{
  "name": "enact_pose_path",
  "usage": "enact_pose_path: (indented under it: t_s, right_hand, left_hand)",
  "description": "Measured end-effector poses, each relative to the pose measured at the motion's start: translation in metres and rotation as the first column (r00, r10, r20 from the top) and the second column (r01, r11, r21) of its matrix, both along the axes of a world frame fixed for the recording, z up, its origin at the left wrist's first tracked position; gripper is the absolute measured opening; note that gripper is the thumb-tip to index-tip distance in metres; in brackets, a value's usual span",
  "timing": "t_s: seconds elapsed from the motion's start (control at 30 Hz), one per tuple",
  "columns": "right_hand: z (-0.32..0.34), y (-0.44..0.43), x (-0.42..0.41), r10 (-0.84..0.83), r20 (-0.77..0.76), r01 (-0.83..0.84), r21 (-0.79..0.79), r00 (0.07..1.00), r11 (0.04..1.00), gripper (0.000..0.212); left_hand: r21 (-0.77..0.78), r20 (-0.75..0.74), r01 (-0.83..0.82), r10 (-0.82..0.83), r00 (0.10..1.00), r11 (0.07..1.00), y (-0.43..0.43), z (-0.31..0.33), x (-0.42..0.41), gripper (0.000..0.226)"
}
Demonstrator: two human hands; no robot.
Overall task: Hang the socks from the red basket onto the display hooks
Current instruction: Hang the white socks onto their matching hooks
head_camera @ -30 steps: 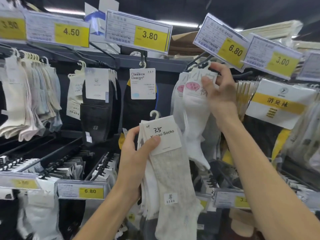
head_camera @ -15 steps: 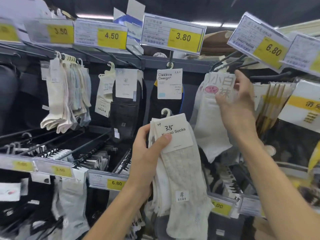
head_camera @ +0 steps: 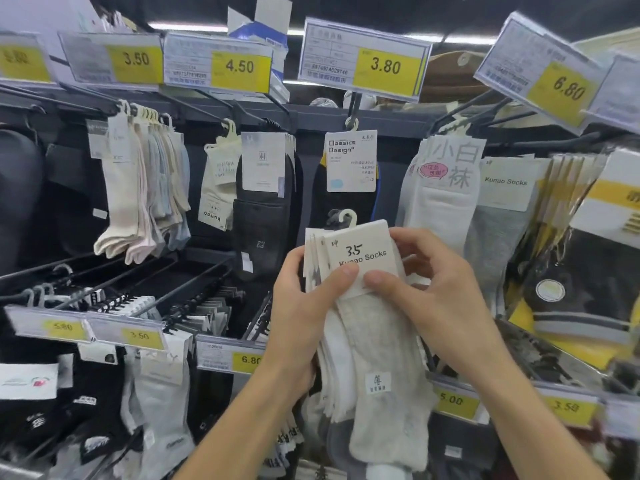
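The socks point(head_camera: 377, 358) are a bundle of pale pairs held in mid-air in front of the rack, below the middle of the view, their toes hanging down. The front pair is beige and carries a cream card point(head_camera: 360, 254) printed "Kunao Socks", with a small white plastic hanger point(head_camera: 346, 216) sticking up above it. The left hand point(head_camera: 301, 299) grasps the bundle from its left side, thumb across the card. The right hand point(head_camera: 440, 292) pinches the card from the right, thumb on its lower edge and fingers curled behind it.

Just behind the bundle hang black socks point(head_camera: 349, 161) with a "Classics Design" card, on one of the display hooks point(head_camera: 353, 109) under a yellow 3.80 price tag point(head_camera: 367, 60). To their right hang white socks point(head_camera: 446, 188), then grey socks point(head_camera: 502, 209). To the left, dark socks point(head_camera: 266, 216) and pastel socks point(head_camera: 138, 195) hang in rows.
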State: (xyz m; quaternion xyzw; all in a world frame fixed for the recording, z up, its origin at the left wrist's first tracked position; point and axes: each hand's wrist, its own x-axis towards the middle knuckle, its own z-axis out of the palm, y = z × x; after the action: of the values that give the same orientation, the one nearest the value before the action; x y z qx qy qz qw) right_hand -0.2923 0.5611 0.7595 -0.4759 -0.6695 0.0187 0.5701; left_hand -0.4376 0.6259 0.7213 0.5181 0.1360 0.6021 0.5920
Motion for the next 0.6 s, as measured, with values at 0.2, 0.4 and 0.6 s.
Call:
enact_pose_path:
  t_s: [0.2, 0.4, 0.6]
  right_hand:
    - [-0.01, 0.006, -0.003, 0.064, -0.178, -0.068, -0.014, 0.982, 0.998, 0.031]
    - [-0.022, 0.009, -0.003, 0.101, -0.396, -0.113, -0.006, 0.913, 0.994, 0.03]
    - [-0.028, 0.003, -0.01, 0.103, -0.465, -0.105, 0.022, 0.879, 0.994, 0.035]
  left_hand:
    - [-0.019, -0.001, 0.17, -0.17, 0.985, 0.985, 0.0, -0.003, -0.013, 0.05]
    - [-0.022, -0.002, 0.282, -0.282, 0.96, 0.959, -0.002, -0.003, -0.021, 0.037]
    - [-0.016, -0.015, 0.271, -0.271, 0.962, 0.962, -0.003, -0.003, -0.023, 0.042]
